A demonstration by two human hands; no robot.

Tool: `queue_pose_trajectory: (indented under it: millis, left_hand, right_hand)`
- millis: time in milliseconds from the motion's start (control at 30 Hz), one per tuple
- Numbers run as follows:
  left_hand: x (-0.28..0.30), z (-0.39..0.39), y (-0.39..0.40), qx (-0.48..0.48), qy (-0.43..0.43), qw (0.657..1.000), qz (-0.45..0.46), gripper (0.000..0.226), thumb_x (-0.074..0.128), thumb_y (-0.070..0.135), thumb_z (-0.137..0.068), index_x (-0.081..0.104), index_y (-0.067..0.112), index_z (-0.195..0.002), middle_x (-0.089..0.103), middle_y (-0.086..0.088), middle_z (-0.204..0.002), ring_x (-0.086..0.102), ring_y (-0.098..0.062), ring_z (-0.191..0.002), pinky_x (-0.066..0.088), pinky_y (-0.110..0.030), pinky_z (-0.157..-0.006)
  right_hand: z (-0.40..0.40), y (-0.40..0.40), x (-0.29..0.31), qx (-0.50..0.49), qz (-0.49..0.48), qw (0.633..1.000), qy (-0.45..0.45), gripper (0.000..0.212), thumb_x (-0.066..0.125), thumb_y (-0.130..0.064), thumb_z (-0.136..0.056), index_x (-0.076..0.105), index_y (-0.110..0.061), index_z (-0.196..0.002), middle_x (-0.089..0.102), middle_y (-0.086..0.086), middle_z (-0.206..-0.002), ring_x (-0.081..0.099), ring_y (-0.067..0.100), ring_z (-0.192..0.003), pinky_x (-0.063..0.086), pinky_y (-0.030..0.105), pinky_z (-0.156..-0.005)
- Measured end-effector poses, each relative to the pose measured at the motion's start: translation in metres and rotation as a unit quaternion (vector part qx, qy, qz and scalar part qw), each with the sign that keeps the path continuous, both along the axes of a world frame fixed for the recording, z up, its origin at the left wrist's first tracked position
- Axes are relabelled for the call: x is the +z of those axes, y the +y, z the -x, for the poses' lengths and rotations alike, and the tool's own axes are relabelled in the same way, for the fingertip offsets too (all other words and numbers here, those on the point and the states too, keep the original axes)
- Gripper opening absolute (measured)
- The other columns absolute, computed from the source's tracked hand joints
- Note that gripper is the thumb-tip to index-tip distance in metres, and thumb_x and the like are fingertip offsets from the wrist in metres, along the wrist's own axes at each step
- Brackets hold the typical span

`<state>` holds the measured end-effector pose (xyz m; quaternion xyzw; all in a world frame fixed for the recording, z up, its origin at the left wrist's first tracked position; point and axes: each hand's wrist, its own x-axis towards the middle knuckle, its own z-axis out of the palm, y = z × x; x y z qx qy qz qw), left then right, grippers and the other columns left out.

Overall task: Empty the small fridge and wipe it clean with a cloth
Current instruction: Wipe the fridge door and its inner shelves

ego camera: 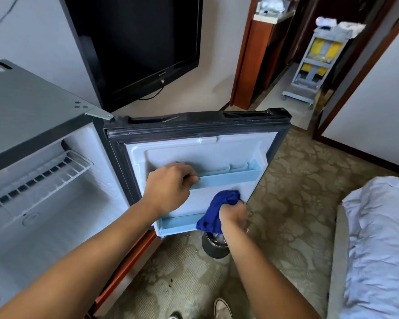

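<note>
Right hand (232, 214) grips bunched blue cloth (218, 209), pressed on inner panel of open fridge door (205, 155), just above lower door shelf (180, 223). Left hand (171, 187), fingers curled over upper door shelf (228, 178). Left of both hands: fridge (32, 125) interior, wire rack (37, 180). Beyond door: television (138, 42).

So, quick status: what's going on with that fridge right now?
Left hand grips upper door shelf. Right hand holds blue cloth against open fridge door panel. Door shelves look empty. Nothing in the way.
</note>
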<state>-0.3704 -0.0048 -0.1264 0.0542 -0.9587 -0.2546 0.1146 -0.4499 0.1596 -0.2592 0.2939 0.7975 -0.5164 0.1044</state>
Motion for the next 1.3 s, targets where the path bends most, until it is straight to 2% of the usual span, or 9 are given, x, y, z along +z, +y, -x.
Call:
queue_pose_trajectory:
  millis: [100, 167, 333, 467, 600, 733, 967, 1133, 1300]
  left_hand:
    - [-0.001, -0.002, -0.002, -0.004, 0.001, 1.000, -0.003, 0.015, 0.059, 0.033, -0.101, 0.072, 0.031, -0.097, 0.069, 0.018, -0.099, 0.059, -0.009, -0.103, 0.051, -0.037, -0.078]
    - [-0.001, -0.003, -0.003, -0.007, 0.003, 1.000, -0.002, 0.015, 0.058, 0.035, -0.102, 0.072, 0.031, -0.097, 0.069, 0.018, -0.099, 0.058, -0.009, -0.103, 0.050, -0.035, -0.077]
    - [-0.003, -0.003, -0.005, -0.017, 0.010, 1.000, -0.007, 0.015, 0.058, 0.035, -0.102, 0.072, 0.031, -0.097, 0.069, 0.018, -0.099, 0.058, -0.007, -0.103, 0.048, -0.033, -0.074]
    - [-0.002, 0.003, -0.004, -0.019, 0.013, 1.000, -0.001, 0.017, 0.057, 0.036, -0.102, 0.072, 0.030, -0.099, 0.070, 0.016, -0.101, 0.058, -0.009, -0.104, 0.049, -0.033, -0.075]
    - [-0.002, 0.005, -0.004, -0.030, 0.012, 0.999, 0.002, 0.017, 0.057, 0.035, -0.102, 0.072, 0.028, -0.098, 0.070, 0.015, -0.100, 0.059, -0.011, -0.101, 0.052, -0.035, -0.074]
    - [-0.004, 0.008, -0.002, -0.030, 0.020, 0.999, 0.012, 0.016, 0.056, 0.031, -0.102, 0.071, 0.025, -0.098, 0.070, 0.014, -0.100, 0.059, -0.012, -0.103, 0.053, -0.038, -0.073]
    - [-0.004, 0.001, -0.001, -0.031, 0.019, 0.999, 0.019, 0.014, 0.056, 0.025, -0.101, 0.069, 0.025, -0.097, 0.070, 0.015, -0.100, 0.058, -0.010, -0.103, 0.051, -0.036, -0.070]
    - [-0.001, -0.001, -0.002, -0.017, 0.011, 0.999, 0.025, 0.015, 0.055, 0.033, -0.102, 0.069, 0.028, -0.097, 0.070, 0.016, -0.101, 0.059, -0.011, -0.105, 0.050, -0.036, -0.072]
    - [0.002, -0.003, 0.000, -0.014, 0.005, 1.000, 0.028, 0.016, 0.056, 0.032, -0.102, 0.070, 0.027, -0.097, 0.070, 0.014, -0.101, 0.060, -0.012, -0.104, 0.050, -0.036, -0.072]
  right_hand:
    - [0.005, -0.007, 0.022, -0.174, 0.290, 0.941, -0.014, 0.024, 0.066, -0.004, -0.091, 0.060, -0.009, -0.114, 0.068, 0.008, -0.102, 0.067, 0.029, -0.078, 0.052, 0.035, -0.062]
    - [0.003, -0.006, 0.031, -0.207, 0.382, 0.900, 0.028, 0.016, 0.065, -0.009, -0.092, 0.060, -0.014, -0.106, 0.068, 0.001, -0.094, 0.065, 0.018, -0.072, 0.054, 0.033, -0.056]
    - [-0.008, -0.018, 0.017, -0.116, 0.173, 0.948, 0.241, 0.020, 0.062, -0.018, -0.094, 0.062, -0.014, -0.114, 0.070, -0.005, -0.097, 0.068, 0.019, -0.090, 0.051, 0.031, -0.077]
    - [-0.016, -0.038, -0.032, 0.082, -0.073, 0.981, 0.162, 0.060, 0.066, -0.016, -0.086, 0.042, -0.002, -0.140, 0.067, 0.019, -0.117, 0.065, 0.037, -0.109, 0.050, 0.040, -0.090]
    - [-0.044, -0.066, -0.075, 0.314, -0.330, 0.874, 0.168, 0.055, 0.076, -0.048, -0.069, 0.060, -0.004, -0.097, 0.071, 0.014, -0.088, 0.065, 0.035, -0.089, 0.048, 0.045, -0.099]
    - [-0.038, -0.071, -0.070, 0.380, -0.371, 0.830, 0.170, 0.055, 0.067, -0.055, -0.068, 0.059, -0.007, -0.095, 0.072, 0.012, -0.086, 0.066, 0.033, -0.083, 0.051, 0.039, -0.085]
    - [-0.049, -0.077, -0.072, 0.501, -0.231, 0.812, 0.192, 0.051, 0.068, -0.045, -0.076, 0.049, -0.020, -0.116, 0.071, 0.005, -0.095, 0.067, 0.033, -0.090, 0.053, 0.038, -0.069]
    - [-0.012, -0.024, -0.049, 0.510, -0.333, 0.776, 0.164, 0.049, 0.068, -0.042, -0.076, 0.044, -0.019, -0.112, 0.071, 0.009, -0.098, 0.068, 0.036, -0.091, 0.050, 0.039, -0.070]
    - [-0.001, 0.022, -0.039, 0.432, -0.458, 0.759, 0.166, 0.062, 0.070, -0.031, -0.086, 0.040, -0.011, -0.137, 0.069, 0.007, -0.113, 0.066, 0.030, -0.104, 0.054, 0.038, -0.086]
